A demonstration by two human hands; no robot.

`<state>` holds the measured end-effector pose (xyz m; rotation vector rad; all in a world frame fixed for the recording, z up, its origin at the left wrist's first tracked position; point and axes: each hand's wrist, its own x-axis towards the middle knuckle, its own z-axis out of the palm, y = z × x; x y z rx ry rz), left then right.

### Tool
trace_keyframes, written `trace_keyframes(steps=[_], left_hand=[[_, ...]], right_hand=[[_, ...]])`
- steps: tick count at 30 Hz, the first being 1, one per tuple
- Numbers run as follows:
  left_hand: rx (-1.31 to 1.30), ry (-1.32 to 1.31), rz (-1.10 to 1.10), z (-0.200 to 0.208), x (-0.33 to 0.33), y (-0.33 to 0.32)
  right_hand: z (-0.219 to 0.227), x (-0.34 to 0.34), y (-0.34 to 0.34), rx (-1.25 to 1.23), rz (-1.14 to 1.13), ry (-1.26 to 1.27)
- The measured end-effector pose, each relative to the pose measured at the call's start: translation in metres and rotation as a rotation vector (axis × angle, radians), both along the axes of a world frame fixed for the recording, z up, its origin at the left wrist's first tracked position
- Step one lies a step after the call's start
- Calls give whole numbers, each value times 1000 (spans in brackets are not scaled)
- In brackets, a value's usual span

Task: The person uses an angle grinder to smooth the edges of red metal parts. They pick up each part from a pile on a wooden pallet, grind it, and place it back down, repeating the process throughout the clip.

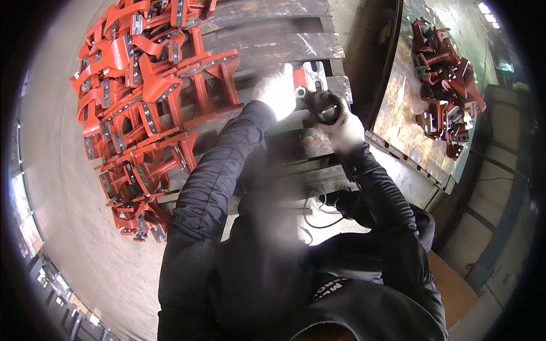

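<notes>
My left hand (pixel 276 91), in a white glove washed out by glare, is at the left end of a red metal bracket (pixel 300 78). It seems to grip the bracket, though its fingers barely show. A bare metal slotted end (pixel 315 76) juts out on the bracket's right side. My right hand (pixel 344 126), also gloved, is closed around a dark, round-headed power tool that looks like an angle grinder (pixel 324 107). The tool's head is close to the near side of the bracket; whether they touch I cannot tell. Both lie over a slatted wooden pallet (pixel 273 48).
Many red metal brackets (pixel 153 85) are heaped along the pallet's left side. On the right, a worn table (pixel 395 108) bears a pile of darker red brackets (pixel 449 85). A black cable (pixel 307 219) curls below the pallet, near my legs.
</notes>
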<state>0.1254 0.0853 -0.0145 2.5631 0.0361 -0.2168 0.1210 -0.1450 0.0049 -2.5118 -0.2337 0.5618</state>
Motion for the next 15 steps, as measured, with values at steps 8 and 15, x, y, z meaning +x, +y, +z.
trace_keyframes(steps=[8, 15], left_hand=[[28, 22, 3, -2, -4, -2], [22, 9, 2, -3, -4, -1]], right_hand=[[-11, 11, 12, 60, -20, 16], [-18, 26, 10, -36, 140, 7]])
